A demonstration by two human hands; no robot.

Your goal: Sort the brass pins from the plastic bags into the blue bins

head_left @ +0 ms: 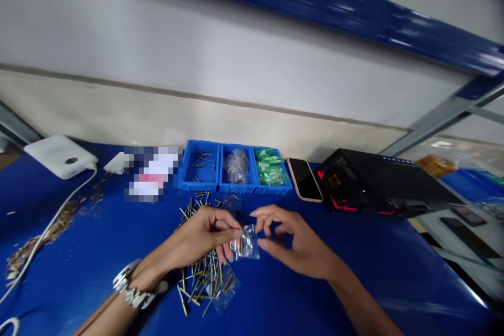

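My left hand (205, 236), with a metal watch (132, 289) on its wrist, pinches the top of a small clear plastic bag (246, 244) that holds thin pins. My right hand (293, 241) is at the bag's right edge, thumb and fingers curled toward it and touching it. Under both hands a pile of thin gold pins (200, 268) lies scattered on the blue table (98, 252). Another clear bag (224, 286) lies among the pins.
Three blue bins stand at the back: one with pins (200, 165), one with clear bags (236, 168), one with green parts (271, 169). A phone (305, 178), a black device (378, 184), a white charger (61, 156) with cable, and scrap (35, 244) lie around.
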